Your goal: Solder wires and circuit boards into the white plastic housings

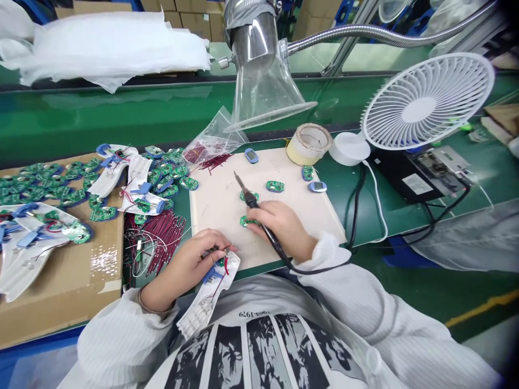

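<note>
My right hand (281, 229) grips a black soldering iron (252, 201) like a pen, its thin tip pointing up and away over a pale work mat (284, 167). Several green circuit boards lie on that mat, and one small green board (248, 220) sits just under my fingers. My left hand (186, 268) pinches a white plastic strip (207, 303) near its top end. Red wires and a small blue part show at my fingers, and a dark item in that grip is partly hidden.
A cardboard sheet (60, 286) at left carries several green boards and white strips. Cut red wires (160, 237) lie beside the mat. Behind stand a clear fume hood (263, 92), a tape roll (308, 143), a white fan (425, 102) and a black unit (421, 175) with cables.
</note>
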### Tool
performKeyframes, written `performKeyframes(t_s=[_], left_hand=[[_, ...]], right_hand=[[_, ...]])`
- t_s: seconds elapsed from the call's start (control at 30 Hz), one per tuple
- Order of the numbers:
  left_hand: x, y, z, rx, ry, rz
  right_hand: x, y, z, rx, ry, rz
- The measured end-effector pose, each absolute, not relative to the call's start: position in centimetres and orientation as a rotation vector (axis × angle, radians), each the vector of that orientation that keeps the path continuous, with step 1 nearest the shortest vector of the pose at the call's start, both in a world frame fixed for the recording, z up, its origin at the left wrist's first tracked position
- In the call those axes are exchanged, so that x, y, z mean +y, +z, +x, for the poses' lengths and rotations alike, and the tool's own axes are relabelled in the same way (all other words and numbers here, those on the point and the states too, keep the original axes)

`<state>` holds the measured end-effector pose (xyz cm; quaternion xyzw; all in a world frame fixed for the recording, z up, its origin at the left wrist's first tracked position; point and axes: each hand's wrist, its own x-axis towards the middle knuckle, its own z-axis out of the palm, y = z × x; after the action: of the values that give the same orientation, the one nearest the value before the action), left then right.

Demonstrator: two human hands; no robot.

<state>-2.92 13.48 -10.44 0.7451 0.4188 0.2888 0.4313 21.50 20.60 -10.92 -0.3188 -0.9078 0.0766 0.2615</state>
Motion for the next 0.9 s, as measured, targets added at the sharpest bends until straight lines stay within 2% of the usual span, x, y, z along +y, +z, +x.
performKeyframes(t_s=[0.3, 0.4, 0.5, 0.7, 0.9], left_hand=[[13.5, -10.1, -2.8, 1.066, 0.687, 1.911], [13.5, -9.8, -3.2, 1.188, 0.657, 1.97], [13.6, -9.4, -3.2, 1.329, 0.627, 2.019], [13.7, -8.6, -1.1, 1.398, 0.685, 1.919], [13.8, -8.0, 0.6, 1.373, 0.675, 1.788]], right_hand=[[21.2, -11.2, 20.9, -2.608, -0.16, -0.804], [20.7, -11.1, 21.1, -2.603, -0.187, -0.844], [18.8, -10.8, 21.8, -2.505, -0.038, -0.858], [14.9, -9.6, 22.6, -2.048, 0.557, -1.014], [14.5, -9.2, 21.0, -1.918, 0.786, -1.037]])
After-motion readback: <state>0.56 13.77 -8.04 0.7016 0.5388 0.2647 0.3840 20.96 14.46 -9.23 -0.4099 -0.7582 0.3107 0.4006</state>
